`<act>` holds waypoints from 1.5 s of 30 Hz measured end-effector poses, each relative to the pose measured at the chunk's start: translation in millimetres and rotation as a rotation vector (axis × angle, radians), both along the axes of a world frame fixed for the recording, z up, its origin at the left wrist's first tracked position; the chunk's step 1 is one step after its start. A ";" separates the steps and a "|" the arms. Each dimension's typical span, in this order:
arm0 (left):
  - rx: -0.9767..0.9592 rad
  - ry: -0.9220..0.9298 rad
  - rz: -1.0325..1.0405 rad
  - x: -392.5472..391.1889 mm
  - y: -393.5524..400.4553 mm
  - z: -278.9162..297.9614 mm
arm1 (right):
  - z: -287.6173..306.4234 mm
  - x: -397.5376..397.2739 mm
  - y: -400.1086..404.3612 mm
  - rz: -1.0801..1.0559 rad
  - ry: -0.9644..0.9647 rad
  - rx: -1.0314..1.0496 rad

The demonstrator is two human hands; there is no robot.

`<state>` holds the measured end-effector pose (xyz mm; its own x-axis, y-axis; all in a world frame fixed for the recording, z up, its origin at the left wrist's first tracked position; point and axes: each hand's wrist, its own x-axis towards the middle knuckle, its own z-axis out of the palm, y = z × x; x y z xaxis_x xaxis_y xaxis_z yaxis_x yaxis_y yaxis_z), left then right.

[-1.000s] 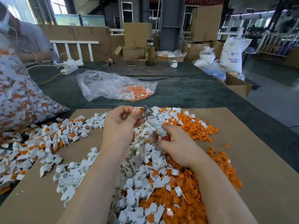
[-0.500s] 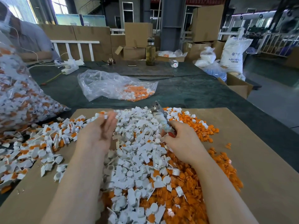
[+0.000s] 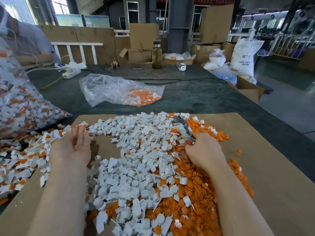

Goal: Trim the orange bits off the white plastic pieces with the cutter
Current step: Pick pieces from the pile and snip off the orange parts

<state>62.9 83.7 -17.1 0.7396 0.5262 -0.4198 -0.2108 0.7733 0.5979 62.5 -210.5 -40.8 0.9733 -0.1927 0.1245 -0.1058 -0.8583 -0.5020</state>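
Red-handled cutter in right hand

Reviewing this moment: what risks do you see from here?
The left hand reaches among untrimmed pieces lying right beside the trimmed white pile, so the two may mix. The cutter in the right hand points out over loose parts and might snag or scatter them.
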 end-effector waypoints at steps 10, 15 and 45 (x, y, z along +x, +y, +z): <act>0.904 0.154 -0.529 1.3 -46.7 0.9 | -4.4 2.5 10.0 0.004 -0.048 -0.151; 1.460 0.154 -0.653 0.2 -60.9 -10.3 | -6.8 3.5 12.8 0.029 0.006 -0.194; 1.013 -0.035 -0.574 -5.6 -88.7 4.2 | 10.8 -2.0 18.0 0.098 -0.296 0.474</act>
<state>57.3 -5.0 -12.9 0.9808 0.1930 0.0265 -0.0137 -0.0673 0.9976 60.5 -192.5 -30.0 0.9263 -0.2043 0.3167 0.1669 -0.5309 -0.8308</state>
